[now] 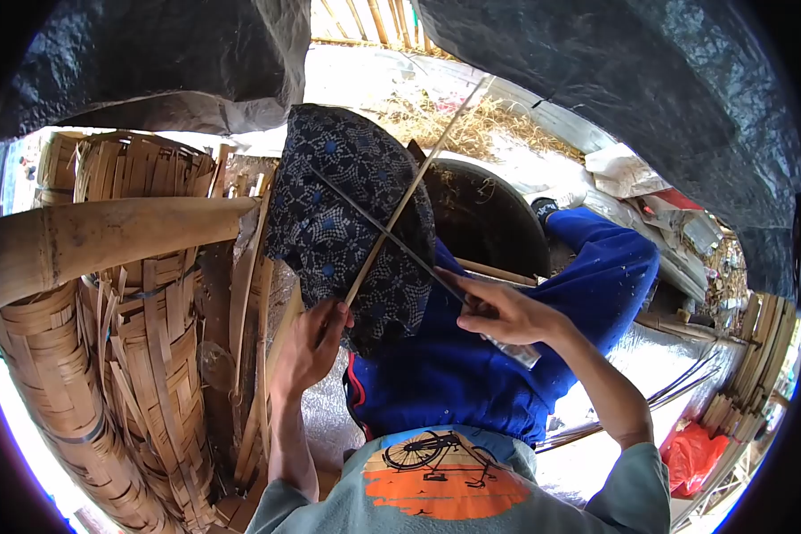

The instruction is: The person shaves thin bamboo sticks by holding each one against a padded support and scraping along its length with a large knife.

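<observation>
My left hand (310, 349) is closed around the lower end of a thin bamboo strip (434, 153), which slants up and away to the right. In my right hand (512, 313) is the handle of a long, narrow knife (351, 203). Its blade points up and left and crosses the strip; whether the edge bites into the strip I cannot tell. Beneath both lies a dark blue patterned cloth (325, 165), draped over my left leg. My blue trousers (596, 267) show beside the cloth.
Rolled woven bamboo mats (53, 374) stand at the left, with a thick bamboo pole (107, 240) across them. A round dark basin (489, 218) sits beyond the cloth. Black plastic sheeting (650, 98) hangs overhead. At the right are a red plastic bag (692, 458) and bundled bamboo strips (761, 343).
</observation>
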Tool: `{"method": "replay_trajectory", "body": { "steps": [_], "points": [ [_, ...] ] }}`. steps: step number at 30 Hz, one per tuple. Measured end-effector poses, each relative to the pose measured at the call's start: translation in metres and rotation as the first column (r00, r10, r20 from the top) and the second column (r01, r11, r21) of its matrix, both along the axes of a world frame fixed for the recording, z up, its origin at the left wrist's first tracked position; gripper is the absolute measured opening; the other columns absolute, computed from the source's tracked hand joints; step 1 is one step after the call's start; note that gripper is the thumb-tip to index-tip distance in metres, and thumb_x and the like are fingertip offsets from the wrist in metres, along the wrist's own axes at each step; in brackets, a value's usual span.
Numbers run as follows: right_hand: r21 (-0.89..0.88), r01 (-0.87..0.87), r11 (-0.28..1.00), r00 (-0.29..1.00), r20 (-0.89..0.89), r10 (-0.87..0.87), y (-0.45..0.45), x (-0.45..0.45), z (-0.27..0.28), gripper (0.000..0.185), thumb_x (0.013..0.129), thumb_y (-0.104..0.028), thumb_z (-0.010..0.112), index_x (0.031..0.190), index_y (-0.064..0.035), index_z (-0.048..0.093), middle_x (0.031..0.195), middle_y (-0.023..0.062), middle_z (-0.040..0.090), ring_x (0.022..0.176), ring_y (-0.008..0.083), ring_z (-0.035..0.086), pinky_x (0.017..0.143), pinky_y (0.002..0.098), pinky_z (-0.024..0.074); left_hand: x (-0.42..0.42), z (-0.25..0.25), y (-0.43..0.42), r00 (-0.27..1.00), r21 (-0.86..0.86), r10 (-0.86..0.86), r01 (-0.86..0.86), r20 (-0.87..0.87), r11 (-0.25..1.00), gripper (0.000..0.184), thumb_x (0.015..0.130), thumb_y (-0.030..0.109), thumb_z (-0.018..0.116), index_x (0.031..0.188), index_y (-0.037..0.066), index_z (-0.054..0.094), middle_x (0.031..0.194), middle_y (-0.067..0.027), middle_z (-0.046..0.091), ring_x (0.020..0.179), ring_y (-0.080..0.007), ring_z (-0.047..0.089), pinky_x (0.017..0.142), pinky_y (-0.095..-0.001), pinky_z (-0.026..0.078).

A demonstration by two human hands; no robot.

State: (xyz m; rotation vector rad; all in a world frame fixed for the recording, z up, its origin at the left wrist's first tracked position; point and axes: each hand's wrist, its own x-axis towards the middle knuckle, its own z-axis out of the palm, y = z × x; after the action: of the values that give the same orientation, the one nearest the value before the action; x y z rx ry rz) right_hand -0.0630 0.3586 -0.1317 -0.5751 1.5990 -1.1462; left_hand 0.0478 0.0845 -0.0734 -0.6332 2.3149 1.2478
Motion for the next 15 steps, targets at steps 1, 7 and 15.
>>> {"method": "replay_trajectory", "body": {
  "steps": [1,7,15],
  "points": [
    [0.010,0.031,0.999,0.988,0.151,-0.032,-0.001,0.002,0.002,0.060,0.095,-0.024,0.053,0.148,-0.0145,0.027,0.073,0.0033,0.056,0.059,0.0121,0.058,0.061,0.0254,0.0489,-0.003,0.002,0.001,0.999,-0.007,-0.007,0.007,0.038,1.000,0.030,0.097,0.024,0.046,0.082,0.001,0.059,0.057,-0.0101,0.049,0.051,-0.0164,0.045,0.050,-0.0340,0.032],
    [0.062,0.164,0.985,0.985,-0.066,-0.160,0.001,0.015,0.013,0.048,0.099,-0.027,0.046,0.143,-0.0082,0.036,0.052,0.0039,0.043,0.042,0.0099,0.042,0.044,0.0297,0.0359,-0.004,0.006,0.010,0.991,-0.040,-0.017,0.023,0.131,0.999,0.038,0.097,0.026,0.046,0.072,0.001,0.058,0.054,-0.0118,0.050,0.050,-0.0212,0.049,0.050,-0.0365,0.035],
    [0.033,0.133,0.991,0.883,-0.457,-0.103,-0.003,0.024,0.010,0.044,0.099,-0.029,0.045,0.134,-0.0026,0.046,0.044,0.0090,0.045,0.035,0.0220,0.048,0.037,0.0392,0.0363,0.038,0.023,-0.008,0.990,-0.014,-0.025,0.027,0.141,1.000,0.041,0.097,0.027,0.048,0.071,-0.003,0.054,0.057,-0.0152,0.049,0.047,-0.0261,0.044,0.049,-0.0396,0.034]
  ]
}}
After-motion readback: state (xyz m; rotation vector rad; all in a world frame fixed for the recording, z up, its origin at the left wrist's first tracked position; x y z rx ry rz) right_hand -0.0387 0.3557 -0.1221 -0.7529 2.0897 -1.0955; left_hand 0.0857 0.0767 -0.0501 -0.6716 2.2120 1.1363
